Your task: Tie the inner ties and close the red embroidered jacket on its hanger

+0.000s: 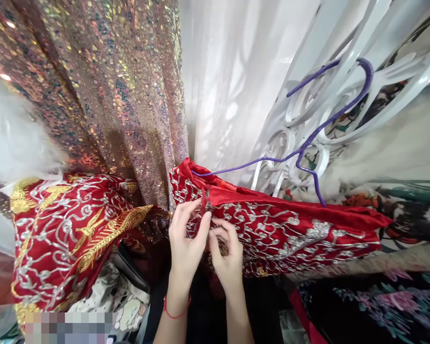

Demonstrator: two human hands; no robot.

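- Head view: the left hand (186, 243) pinches a thin red tie (203, 203) between thumb and forefinger, the other fingers loosely spread; a red cord bracelet (175, 313) sits on that wrist.
- The right hand (228, 253) is curled, its fingertips closed on something small just beside the left thumb; what exactly it grips I cannot tell, as the fingers hide it.
- Both hands work at the near edge of the red embroidered garment (283, 229), which lies directly ahead of the fingers and runs off to the right of the right hand, hung from a purple hanger (308, 143) above.
- The hanger hooks onto a white scrollwork rail (344, 86), up and right of both hands.
- A second red embroidered piece (68, 234) hangs left of the left hand; sequin fabric (103, 86) hangs above it, and a white curtain (232, 81) above both hands.
- Judged from this grip, the fastening goes best with the tie kept taut and the cloth held flat beneath, so the silver embroidery does not snag.
- The satin looks slippery; a firm pinch close to the knot seems wise.
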